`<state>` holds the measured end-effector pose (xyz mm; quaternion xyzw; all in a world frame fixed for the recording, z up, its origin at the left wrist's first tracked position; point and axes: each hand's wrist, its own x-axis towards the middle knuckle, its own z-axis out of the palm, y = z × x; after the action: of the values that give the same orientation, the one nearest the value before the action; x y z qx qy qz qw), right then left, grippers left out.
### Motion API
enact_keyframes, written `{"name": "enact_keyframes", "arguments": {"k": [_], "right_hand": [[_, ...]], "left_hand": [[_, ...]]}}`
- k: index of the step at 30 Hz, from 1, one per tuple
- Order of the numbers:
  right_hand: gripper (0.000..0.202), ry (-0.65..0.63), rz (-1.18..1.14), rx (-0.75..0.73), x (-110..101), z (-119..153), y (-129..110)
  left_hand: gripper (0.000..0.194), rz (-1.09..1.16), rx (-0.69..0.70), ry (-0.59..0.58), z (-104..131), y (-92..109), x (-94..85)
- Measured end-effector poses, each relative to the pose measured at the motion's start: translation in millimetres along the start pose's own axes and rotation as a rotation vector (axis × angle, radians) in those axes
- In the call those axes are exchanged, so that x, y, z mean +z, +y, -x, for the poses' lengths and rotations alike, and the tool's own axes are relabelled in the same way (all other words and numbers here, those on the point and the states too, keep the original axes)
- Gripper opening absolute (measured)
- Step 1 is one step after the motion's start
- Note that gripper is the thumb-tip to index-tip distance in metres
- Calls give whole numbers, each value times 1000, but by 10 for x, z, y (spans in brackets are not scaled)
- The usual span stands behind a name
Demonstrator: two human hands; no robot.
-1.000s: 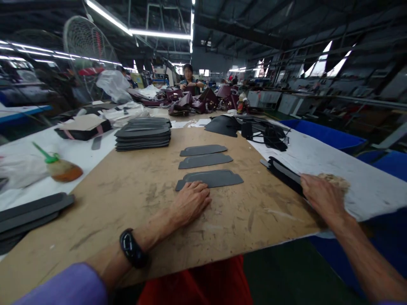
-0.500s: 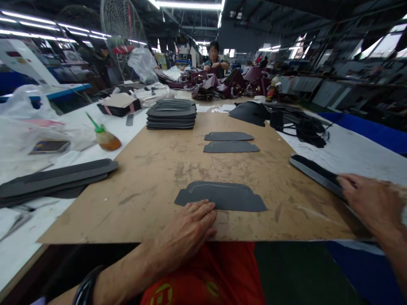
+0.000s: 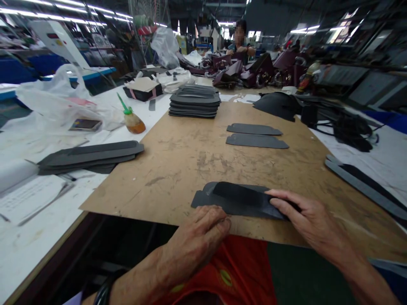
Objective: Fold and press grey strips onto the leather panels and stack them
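Note:
A grey flat panel (image 3: 200, 199) with notched ends lies on the brown board near its front edge. My left hand (image 3: 203, 228) rests at the panel's near edge, its fingers lying close together over the edge and holding nothing. Between the thumb and fingers of my right hand (image 3: 305, 216) is a dark, narrow black piece (image 3: 238, 195), held over the panel and covering much of it. Whether the piece touches the panel all along I cannot tell. To the right lies a stack of black and grey strips (image 3: 362, 182).
Two grey panels (image 3: 254, 140) lie farther up the board (image 3: 171, 169). Behind them stands a stack of dark panels (image 3: 193, 103). More panels (image 3: 92, 154) lie at left, near a glue bottle (image 3: 135, 123) with a green nozzle. A person (image 3: 240, 40) works beyond maroon bags (image 3: 260, 70).
My right hand has come from the strips at right to the near panel, bringing a black piece over it. My left hand stays at the panel's near edge. The view has shifted.

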<state>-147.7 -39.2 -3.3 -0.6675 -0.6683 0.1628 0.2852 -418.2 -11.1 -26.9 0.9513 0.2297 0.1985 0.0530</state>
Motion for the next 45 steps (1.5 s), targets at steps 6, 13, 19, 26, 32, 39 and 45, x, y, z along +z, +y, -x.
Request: {"name": "enact_keyframes", "arguments": {"k": [6,13,19,26,32,39,45], "right_hand": [[27,-102,-27,8,78,-157,-86],[30,-130,11,51,121,-290,-82],[32,-183,33,90,173,-343,-9],[33,-173,39,109,175,-362,11],[34,-225,-15,191,154,-374,-1],[32,-183,9,161,172,-375,17],[37,-148,-53,229,131,-386,0]], "left_hand": [[20,35,-12,113,43,-121,21],[32,-63,-70,179,86,-204,193],[40,-117,-59,57,99,-224,175],[46,-110,-84,-45,95,-218,132],[49,-126,-111,-76,77,-205,151],[52,-142,-124,-143,67,-195,129],[53,-124,-136,-163,61,-203,135]]}}
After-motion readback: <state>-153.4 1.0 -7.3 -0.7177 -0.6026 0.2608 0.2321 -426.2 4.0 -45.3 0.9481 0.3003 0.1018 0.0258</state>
